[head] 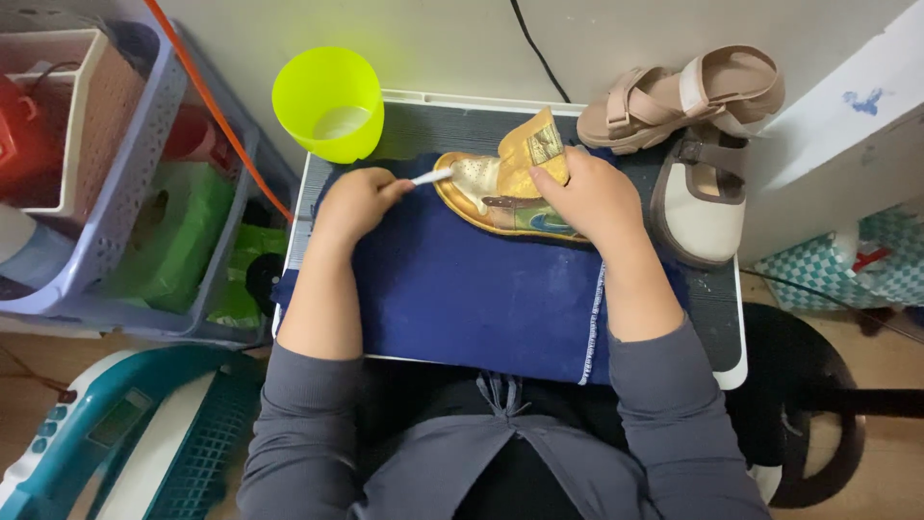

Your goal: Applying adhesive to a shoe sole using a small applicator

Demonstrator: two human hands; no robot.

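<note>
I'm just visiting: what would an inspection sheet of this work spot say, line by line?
Surface: small white tray table covered by a dark blue cloth.
Job's things: gold shoe lying on its side on the cloth; thin white brush handle reaching its sole.
Clutter: lime green cup, pink sandal, beige and brown shoe.
Fingers: left hand grips the brush handle; right hand holds the gold shoe.
Cables: black cable and orange cord along the wall.
Surroundings: lilac basket at left, teal basket below, black stool at right.
</note>
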